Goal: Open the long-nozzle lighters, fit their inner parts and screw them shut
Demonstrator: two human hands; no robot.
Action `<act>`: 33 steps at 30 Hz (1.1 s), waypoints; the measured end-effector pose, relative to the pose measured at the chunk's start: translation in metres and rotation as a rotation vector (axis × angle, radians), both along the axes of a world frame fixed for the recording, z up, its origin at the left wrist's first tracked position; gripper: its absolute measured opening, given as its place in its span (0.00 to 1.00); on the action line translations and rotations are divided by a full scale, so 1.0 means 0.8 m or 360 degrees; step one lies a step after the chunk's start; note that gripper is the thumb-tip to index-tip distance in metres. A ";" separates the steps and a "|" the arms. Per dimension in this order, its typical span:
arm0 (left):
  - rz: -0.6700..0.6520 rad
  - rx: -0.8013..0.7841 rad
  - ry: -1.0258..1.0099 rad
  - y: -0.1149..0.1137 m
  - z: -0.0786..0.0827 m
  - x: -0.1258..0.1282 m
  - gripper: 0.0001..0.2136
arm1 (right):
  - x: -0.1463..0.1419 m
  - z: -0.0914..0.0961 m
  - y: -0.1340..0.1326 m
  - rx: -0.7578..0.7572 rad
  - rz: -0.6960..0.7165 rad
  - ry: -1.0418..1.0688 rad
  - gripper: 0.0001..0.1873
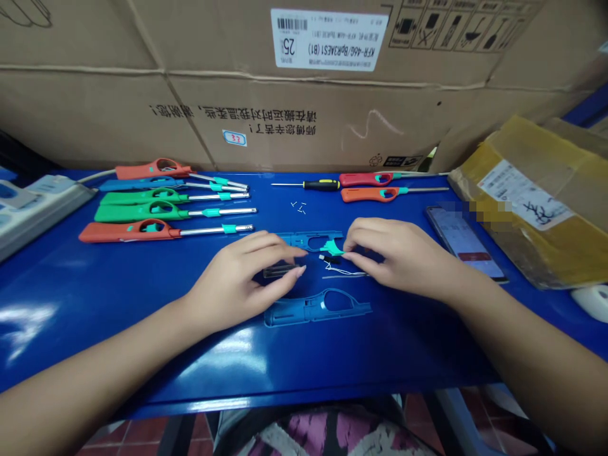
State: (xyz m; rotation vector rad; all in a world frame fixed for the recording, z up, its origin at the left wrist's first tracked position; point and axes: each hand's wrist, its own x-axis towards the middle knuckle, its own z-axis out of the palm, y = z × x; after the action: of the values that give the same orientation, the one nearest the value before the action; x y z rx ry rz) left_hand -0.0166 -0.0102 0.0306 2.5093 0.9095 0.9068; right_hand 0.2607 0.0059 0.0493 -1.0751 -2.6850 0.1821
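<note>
My right hand (394, 253) pinches a small green lighter trigger (332, 247) at the upper blue handle half (299, 239). Beside it, my left hand (247, 269) hovers with thumb and forefinger apart, holding nothing I can see. A dark, clear-looking part (279, 271) lies partly hidden by the left fingers. Below the right fingertips are a small black piece (332, 259) and thin white wires (344, 272). Closer to me, the other blue handle half (308, 310) lies on the table with its inner side up.
Several long-nosed lighters (137, 231) lie at left, near a power strip (42, 206). A screwdriver (323, 185), small screws (299, 206) and red and orange lighters (365, 194) lie at the back. Right are a phone (463, 240) and a taped carton (536, 196). A large cardboard box (237, 95) stands behind.
</note>
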 end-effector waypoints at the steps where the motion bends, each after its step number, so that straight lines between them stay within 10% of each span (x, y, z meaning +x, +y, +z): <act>1: 0.0064 -0.0047 -0.0062 -0.002 -0.001 0.003 0.11 | -0.004 0.003 -0.005 0.0060 0.0043 0.0029 0.08; 19: 0.0104 -0.0598 -0.0453 -0.021 -0.003 0.018 0.14 | -0.037 0.007 -0.051 0.0428 0.0114 -0.0106 0.11; 33: 0.0002 0.0004 0.0088 0.004 -0.007 0.008 0.12 | -0.020 0.002 -0.025 0.0131 -0.0001 0.0050 0.08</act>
State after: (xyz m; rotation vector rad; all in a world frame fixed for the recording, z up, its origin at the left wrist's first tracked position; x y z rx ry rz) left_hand -0.0098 -0.0066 0.0247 2.5481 0.9271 0.8435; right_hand 0.2447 -0.0141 0.0508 -1.0400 -2.6396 0.0871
